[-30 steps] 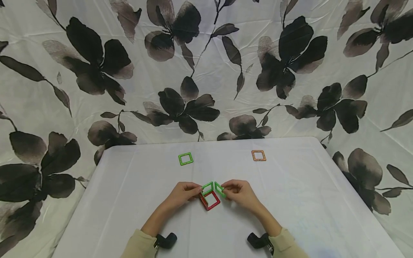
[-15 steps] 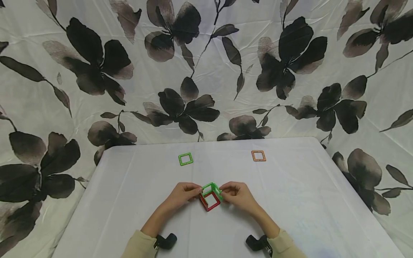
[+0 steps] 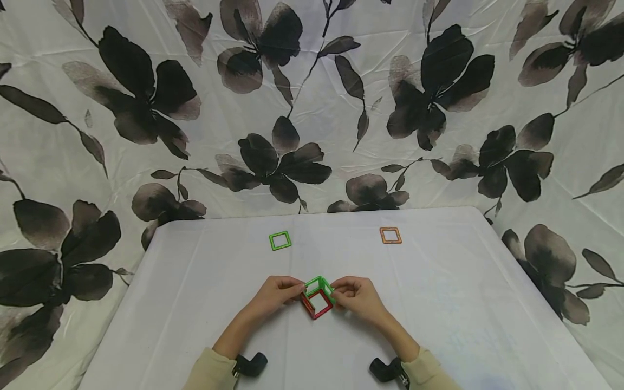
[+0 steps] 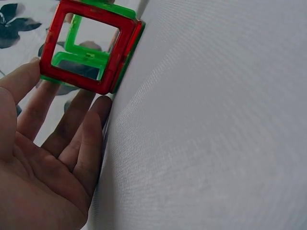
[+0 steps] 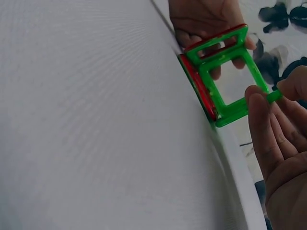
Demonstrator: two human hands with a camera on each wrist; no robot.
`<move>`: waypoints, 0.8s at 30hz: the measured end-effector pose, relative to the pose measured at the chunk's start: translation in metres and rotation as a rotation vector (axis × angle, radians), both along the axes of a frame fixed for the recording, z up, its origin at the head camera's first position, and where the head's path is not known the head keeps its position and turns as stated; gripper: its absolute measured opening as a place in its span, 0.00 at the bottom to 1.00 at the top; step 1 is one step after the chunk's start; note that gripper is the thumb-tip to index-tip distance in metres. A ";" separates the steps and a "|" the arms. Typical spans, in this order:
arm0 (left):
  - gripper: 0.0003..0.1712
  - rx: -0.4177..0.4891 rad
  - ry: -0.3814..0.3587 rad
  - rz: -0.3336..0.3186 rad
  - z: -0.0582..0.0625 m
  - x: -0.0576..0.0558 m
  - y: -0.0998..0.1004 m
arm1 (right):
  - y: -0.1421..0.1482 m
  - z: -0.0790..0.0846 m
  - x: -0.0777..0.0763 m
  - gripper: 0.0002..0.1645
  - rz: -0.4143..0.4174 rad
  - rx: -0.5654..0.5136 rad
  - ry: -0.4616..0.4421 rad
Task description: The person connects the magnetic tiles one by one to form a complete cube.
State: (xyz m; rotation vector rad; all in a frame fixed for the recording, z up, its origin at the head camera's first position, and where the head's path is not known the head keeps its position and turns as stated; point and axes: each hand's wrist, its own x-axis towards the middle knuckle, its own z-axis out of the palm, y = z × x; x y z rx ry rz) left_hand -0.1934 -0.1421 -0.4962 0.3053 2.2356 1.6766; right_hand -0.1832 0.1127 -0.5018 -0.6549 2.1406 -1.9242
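An open-topped box of magnetic square frame tiles stands on the table in the middle of the head view. A red tile point(image 3: 323, 312) lies flat as its floor. Another red tile point(image 4: 72, 80) rises at the left side, and a green tile point(image 3: 313, 280) stands upright at the back. My left hand point(image 3: 275, 293) pinches the left corner where these two walls meet. On the right, my right hand point(image 3: 359, 294) pinches an upright green tile point(image 5: 232, 113) between thumb and fingers. That tile meets the back green one along an edge and sits against the red floor tile.
A loose green tile point(image 3: 280, 247) lies flat farther back, left of the middle. To the right of it lies an orange tile point(image 3: 391, 241). The white table point(image 3: 195, 254) ends at a hanging floral cloth point(image 3: 312, 108).
My right hand has moved slightly left, bringing its green tile from a small gap up against the back green tile and red floor tile. The left hand has kept its hold.
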 end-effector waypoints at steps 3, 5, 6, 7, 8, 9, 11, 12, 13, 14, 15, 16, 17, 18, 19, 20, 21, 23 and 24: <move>0.15 0.001 -0.006 0.007 0.002 0.001 0.000 | -0.001 0.000 0.000 0.11 -0.009 0.014 0.011; 0.15 0.001 -0.008 0.006 0.002 0.001 0.001 | -0.001 0.000 0.001 0.11 -0.020 0.022 0.014; 0.16 0.001 -0.011 0.003 0.002 0.001 0.000 | -0.001 0.000 0.001 0.11 -0.025 0.023 0.013; 0.16 0.001 -0.014 -0.004 0.002 0.000 0.000 | -0.001 -0.001 0.000 0.11 -0.029 0.025 0.015; 0.16 0.005 -0.020 -0.013 0.002 0.000 0.000 | -0.001 -0.001 0.000 0.11 -0.033 0.024 0.017; 0.16 0.006 -0.024 -0.023 0.002 0.000 0.000 | -0.001 -0.001 0.000 0.11 -0.036 0.023 0.021; 0.18 0.011 -0.032 -0.051 0.003 -0.002 0.000 | -0.001 -0.002 -0.001 0.11 -0.041 0.020 0.032; 0.18 0.010 -0.035 -0.065 0.004 -0.002 -0.001 | -0.001 -0.002 -0.001 0.11 -0.044 0.021 0.037; 0.19 0.009 -0.035 -0.078 0.004 -0.003 -0.001 | -0.001 -0.003 -0.002 0.11 -0.046 0.022 0.043; 0.19 0.006 -0.034 -0.089 0.005 -0.003 -0.001 | -0.001 -0.003 -0.002 0.11 -0.048 0.025 0.052; 0.20 0.003 -0.032 -0.099 0.006 -0.004 -0.001 | -0.001 -0.003 -0.003 0.11 -0.050 0.026 0.057; 0.20 0.001 -0.032 -0.107 0.006 -0.004 -0.001 | -0.001 -0.003 -0.003 0.10 -0.051 0.029 0.064; 0.20 -0.002 -0.032 -0.111 0.007 -0.005 -0.001 | -0.001 -0.002 -0.003 0.10 -0.052 0.032 0.070; 0.20 -0.004 -0.032 -0.115 0.007 -0.005 -0.001 | -0.001 -0.002 -0.003 0.10 -0.052 0.036 0.075; 0.20 -0.003 -0.033 -0.118 0.008 -0.005 -0.001 | -0.001 -0.001 -0.004 0.10 -0.052 0.039 0.083; 0.20 -0.001 -0.035 -0.120 0.008 -0.006 -0.001 | -0.001 0.000 -0.004 0.10 -0.051 0.042 0.086; 0.20 0.001 -0.036 -0.122 0.010 -0.006 -0.001 | -0.001 0.001 -0.004 0.10 -0.050 0.046 0.087; 0.20 -0.002 -0.033 -0.125 0.010 -0.006 0.000 | -0.001 0.002 -0.004 0.10 -0.051 0.055 0.090; 0.20 -0.003 -0.031 -0.126 0.009 -0.007 0.000 | -0.001 0.002 -0.004 0.11 -0.051 0.058 0.091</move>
